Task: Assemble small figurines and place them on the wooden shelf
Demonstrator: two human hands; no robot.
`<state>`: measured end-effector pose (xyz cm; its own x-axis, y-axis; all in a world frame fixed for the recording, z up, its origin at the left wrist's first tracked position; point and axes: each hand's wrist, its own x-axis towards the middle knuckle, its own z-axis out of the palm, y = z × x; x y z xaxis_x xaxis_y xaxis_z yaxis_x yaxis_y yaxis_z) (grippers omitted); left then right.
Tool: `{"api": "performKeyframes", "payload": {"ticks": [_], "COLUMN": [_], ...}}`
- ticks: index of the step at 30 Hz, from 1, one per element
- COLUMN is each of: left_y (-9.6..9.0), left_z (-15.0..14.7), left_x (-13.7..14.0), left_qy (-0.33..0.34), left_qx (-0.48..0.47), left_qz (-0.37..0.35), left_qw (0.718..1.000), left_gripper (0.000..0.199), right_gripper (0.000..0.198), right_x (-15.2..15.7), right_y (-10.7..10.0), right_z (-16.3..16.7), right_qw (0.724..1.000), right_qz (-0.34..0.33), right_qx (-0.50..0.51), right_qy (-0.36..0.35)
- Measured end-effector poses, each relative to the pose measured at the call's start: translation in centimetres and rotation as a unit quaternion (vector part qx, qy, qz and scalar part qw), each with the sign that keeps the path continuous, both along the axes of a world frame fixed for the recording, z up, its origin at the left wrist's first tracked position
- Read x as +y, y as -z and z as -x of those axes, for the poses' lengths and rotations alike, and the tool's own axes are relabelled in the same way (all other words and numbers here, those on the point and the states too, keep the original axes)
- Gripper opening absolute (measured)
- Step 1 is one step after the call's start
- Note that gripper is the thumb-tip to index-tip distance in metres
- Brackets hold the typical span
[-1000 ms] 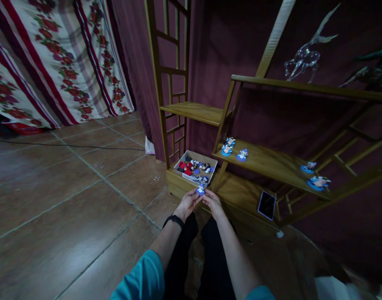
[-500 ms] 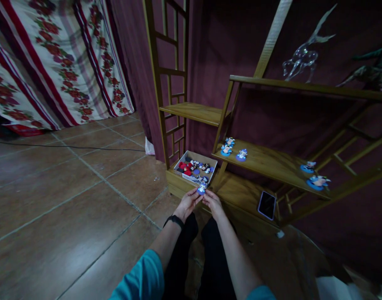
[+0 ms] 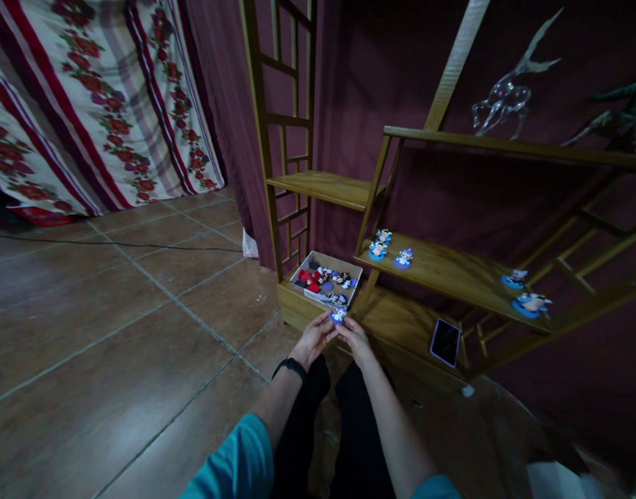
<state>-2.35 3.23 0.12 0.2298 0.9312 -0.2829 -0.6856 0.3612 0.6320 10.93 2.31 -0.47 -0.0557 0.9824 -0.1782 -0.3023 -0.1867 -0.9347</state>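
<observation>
Between my fingertips is a small white and purple figurine (image 3: 338,315) on a round purple base. My left hand (image 3: 314,338) pinches it from the left, and my right hand (image 3: 355,337) pinches it from the right. Just beyond them, a shallow cardboard box (image 3: 355,270) holds several red, black, white and purple figurines. To the right, on the middle shelf (image 3: 447,274), a purple-based figurine (image 3: 403,258) stands beside two blue-based figurines (image 3: 377,250). Farther along that shelf are two more blue-based figurines (image 3: 530,303).
A phone or tablet (image 3: 445,342) lies on the bottom shelf (image 3: 395,315). A clear glass deer (image 3: 505,100) and a dark figure (image 3: 622,118) stand on the upper shelf. A thin black cable (image 3: 141,244) crosses the tiled floor at left, before a floral cloth (image 3: 109,104).
The figurine in my fingers has turned and tilted slightly. Both hands stay in nearly the same place, and the items on the shelves and in the box look unchanged.
</observation>
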Motion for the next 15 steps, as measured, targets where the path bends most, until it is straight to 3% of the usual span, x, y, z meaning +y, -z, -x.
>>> {"api": "performKeyframes", "payload": {"ticks": [15], "left_y": [-1.2], "left_z": [-0.1], "left_x": [-0.4], "left_qy": [0.015], "left_qx": [-0.012], "left_qz": [0.014], "left_qw": [1.0], "left_gripper": [0.027], "right_gripper": [0.048], "right_x": [-0.3], "right_y": [-0.9], "right_z": [0.4], "right_qw": [1.0], "right_qz": [-0.017], "right_qx": [-0.009], "right_qy": [0.003]}}
